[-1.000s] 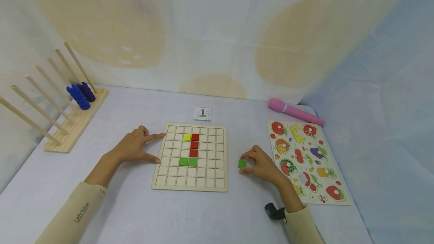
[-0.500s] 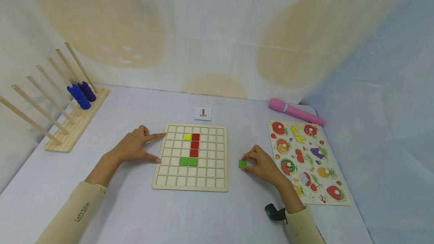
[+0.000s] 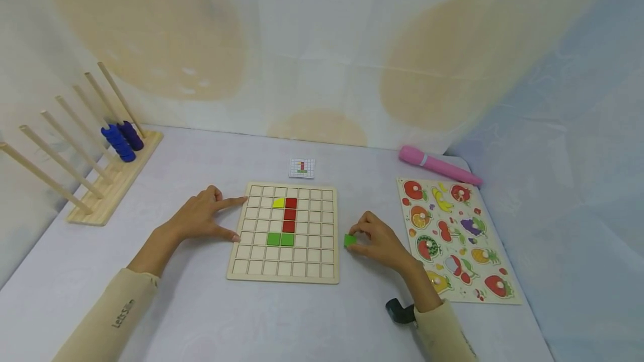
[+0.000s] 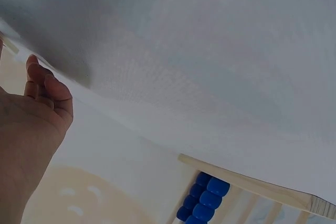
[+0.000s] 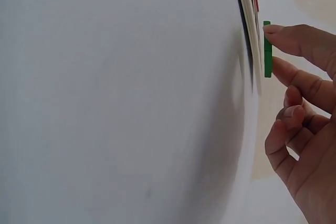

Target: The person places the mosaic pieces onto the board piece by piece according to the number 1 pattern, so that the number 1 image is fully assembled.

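Observation:
A square wooden grid board [image 3: 269, 268] lies on the table in the head view. Set in its cells are several red squares [image 3: 289, 214], a yellow piece [image 3: 279, 203] with one rounded corner, and two green squares [image 3: 274, 239] side by side. My left hand [image 3: 197, 218] touches the board's left edge with extended thumb and index finger; its other fingers are curled. Just off the right edge, my right hand [image 3: 378, 240] pinches a green square tile [image 3: 349, 241] between thumb and index finger. The right wrist view shows this tile [image 5: 268, 51] edge-on, a thin line across it.
Behind the board lies a small pattern card [image 3: 302, 168]. A wooden peg stand [image 3: 114, 186] with blue and purple beads occupies the left. To the right are a fruit puzzle board [image 3: 453, 239] and a pink microphone-shaped stick [image 3: 439, 166].
My right hand has shifted left toward the board with the green tile pinched in its fingers. The left hand stays at the board's left edge.

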Tool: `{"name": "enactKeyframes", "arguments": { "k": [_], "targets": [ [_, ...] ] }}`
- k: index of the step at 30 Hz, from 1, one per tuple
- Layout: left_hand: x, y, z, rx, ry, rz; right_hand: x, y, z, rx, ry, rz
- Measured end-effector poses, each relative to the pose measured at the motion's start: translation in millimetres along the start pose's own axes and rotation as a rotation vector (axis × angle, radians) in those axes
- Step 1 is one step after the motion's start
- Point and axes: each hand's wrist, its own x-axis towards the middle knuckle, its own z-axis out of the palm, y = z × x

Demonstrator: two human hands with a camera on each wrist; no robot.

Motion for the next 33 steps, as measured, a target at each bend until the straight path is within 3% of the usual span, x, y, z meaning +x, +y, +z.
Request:
{"name": "enactKeyframes", "arguments": {
  "k": [9, 19, 33],
  "targets": [
    [-0.3, 0.0, 0.2, 0.009, 0.0, 0.0, 20, -25, 12, -0.017, -0.053, -0.076],
    [-0.1, -0.3, 0.5, 0.002, 0.0, -0.002, 42, -55, 30, -0.057, -0.127, -0.097],
    [0.4, -2.4, 0.9, 0.013, -0.004, -0.013, 52, -64, 43, -0.152, -0.148, -0.135]
  ]
}}
